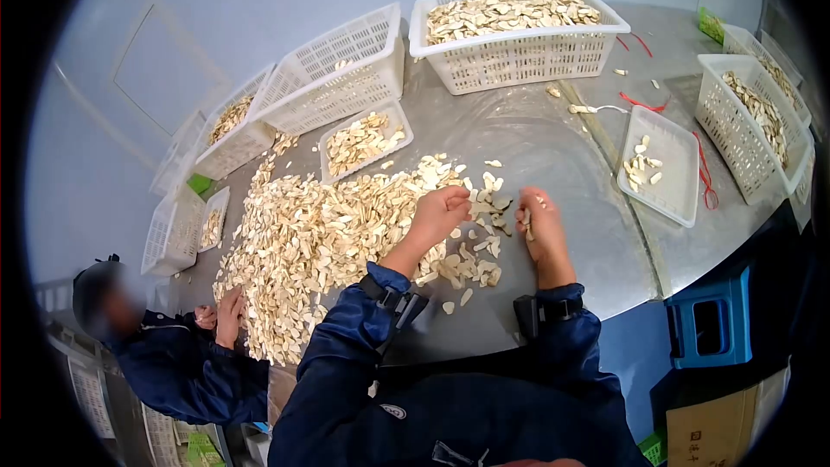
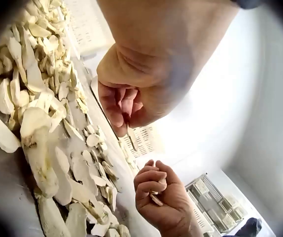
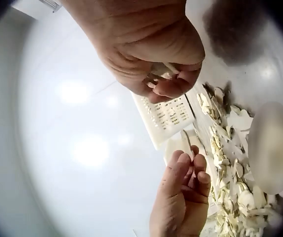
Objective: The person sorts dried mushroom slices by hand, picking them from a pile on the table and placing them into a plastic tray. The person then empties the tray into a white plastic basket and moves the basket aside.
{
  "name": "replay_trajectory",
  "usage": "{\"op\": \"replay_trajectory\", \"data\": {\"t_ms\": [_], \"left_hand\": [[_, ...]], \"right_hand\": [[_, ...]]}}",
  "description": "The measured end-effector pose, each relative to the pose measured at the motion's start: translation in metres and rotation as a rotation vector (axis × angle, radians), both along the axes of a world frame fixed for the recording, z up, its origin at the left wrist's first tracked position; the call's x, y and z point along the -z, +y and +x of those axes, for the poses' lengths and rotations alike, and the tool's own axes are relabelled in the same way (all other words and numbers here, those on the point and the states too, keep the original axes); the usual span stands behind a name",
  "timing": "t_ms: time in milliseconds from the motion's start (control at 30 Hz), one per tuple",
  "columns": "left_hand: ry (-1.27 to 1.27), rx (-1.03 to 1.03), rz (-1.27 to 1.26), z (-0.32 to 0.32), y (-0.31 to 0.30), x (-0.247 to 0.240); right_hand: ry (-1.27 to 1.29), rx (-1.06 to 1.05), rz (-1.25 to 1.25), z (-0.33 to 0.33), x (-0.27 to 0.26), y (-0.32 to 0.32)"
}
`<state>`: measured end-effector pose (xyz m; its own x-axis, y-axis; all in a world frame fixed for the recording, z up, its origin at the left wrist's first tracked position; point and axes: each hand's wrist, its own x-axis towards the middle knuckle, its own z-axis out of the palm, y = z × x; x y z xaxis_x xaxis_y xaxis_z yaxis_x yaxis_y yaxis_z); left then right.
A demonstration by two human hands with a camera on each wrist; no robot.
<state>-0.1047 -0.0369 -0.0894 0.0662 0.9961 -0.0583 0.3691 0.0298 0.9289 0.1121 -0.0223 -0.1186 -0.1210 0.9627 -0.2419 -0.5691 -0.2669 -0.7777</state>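
Over the near side of the table (image 1: pixel 588 190): the left hand (image 1: pixel 438 214) above the right end of the heap, the right hand (image 1: pixel 543 225) a little apart from it, just past the loose slices.
Left fingertips: pinching one slender slice (image 3: pixel 187 139), which sticks out beyond the thumb.
Right palm: fingers curled around a few pale slices (image 2: pixel 156 199).
Heap (image 1: pixel 311 233): pale, flat slices spread over the left part of the table, from near its left edge to beneath the left hand, thinning into scattered pieces there.
Small tray (image 1: pixel 325 156): beyond the heap, holding slices.
Far edge: a full white basket (image 1: pixel 527 60), with a second white basket (image 1: pixel 337 78) to its left, tilted.
Right edge: a slotted basket (image 1: pixel 726 143) of slices; left of it, a shallow tray (image 1: pixel 679 199) with a few pieces and a red string (image 1: pixel 705 173) alongside.
Left edge: another person (image 1: pixel 173 359), hands at the heap.
Off the near right corner: a blue stool (image 1: pixel 709 320).
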Motion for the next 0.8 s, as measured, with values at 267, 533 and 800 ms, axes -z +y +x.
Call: {"op": "replay_trajectory", "data": {"t_ms": [267,533,800], "left_hand": [[-0.133,0.02,-0.083,0.016,-0.005,-0.01],[0.285,-0.017,0.129,-0.018,0.018,-0.004],[0.797,0.196,0.309,0.013,0.03,-0.003]], "right_hand": [[-0.23,-0.227,0.138,-0.007,-0.004,-0.01],[0.05,0.255,0.038,0.006,0.003,0.003],[0.062,0.261,-0.027,0.007,0.005,0.007]]}}
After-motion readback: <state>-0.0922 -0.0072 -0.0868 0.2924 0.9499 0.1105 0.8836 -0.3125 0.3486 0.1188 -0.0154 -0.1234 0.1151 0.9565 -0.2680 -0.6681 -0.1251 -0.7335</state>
